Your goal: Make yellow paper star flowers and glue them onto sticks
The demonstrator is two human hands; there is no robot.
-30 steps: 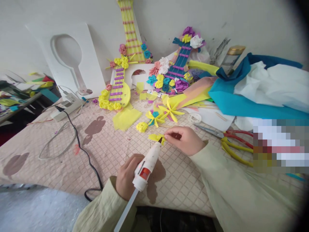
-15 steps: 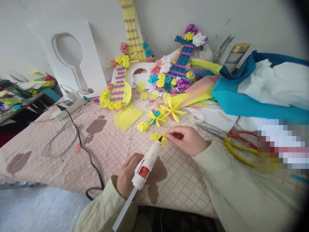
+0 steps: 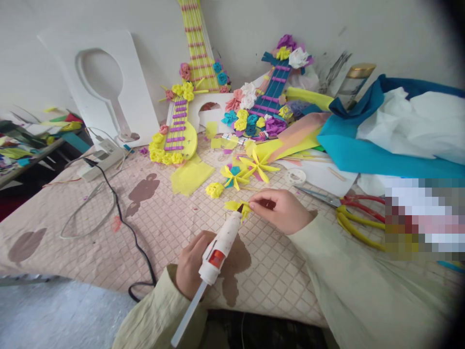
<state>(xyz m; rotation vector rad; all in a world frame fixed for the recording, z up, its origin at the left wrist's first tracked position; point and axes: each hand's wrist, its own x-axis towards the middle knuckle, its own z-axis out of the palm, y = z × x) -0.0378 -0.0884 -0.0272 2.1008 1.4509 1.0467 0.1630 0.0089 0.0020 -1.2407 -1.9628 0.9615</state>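
Note:
My left hand (image 3: 194, 261) is wrapped round a white glue gun (image 3: 225, 237), with a clear glue stick (image 3: 189, 314) poking out of its back end. The gun's dark nozzle lies against a yellow paper flower (image 3: 234, 206), whose far side is partly hidden. Between the pinched fingertips of my right hand (image 3: 279, 208) is the flower's right edge. Just beyond it on the cloth lie a crumpled yellow paper rose (image 3: 214, 189) and two star-shaped yellow flowers, one with a blue centre (image 3: 235, 176) and one plain (image 3: 258, 165).
Scissors (image 3: 341, 208) with red and yellow handles lie to the right, near blue wrapping paper (image 3: 348, 145). Flower-trimmed model instruments, one yellow (image 3: 187, 138) and one blue (image 3: 272, 92), lean at the back. A black cable (image 3: 127, 225) runs from a power strip (image 3: 101, 162) on the left.
Almost nothing differs. Both hands, the glue gun and the flower keep their places; the whole view has shifted very slightly.

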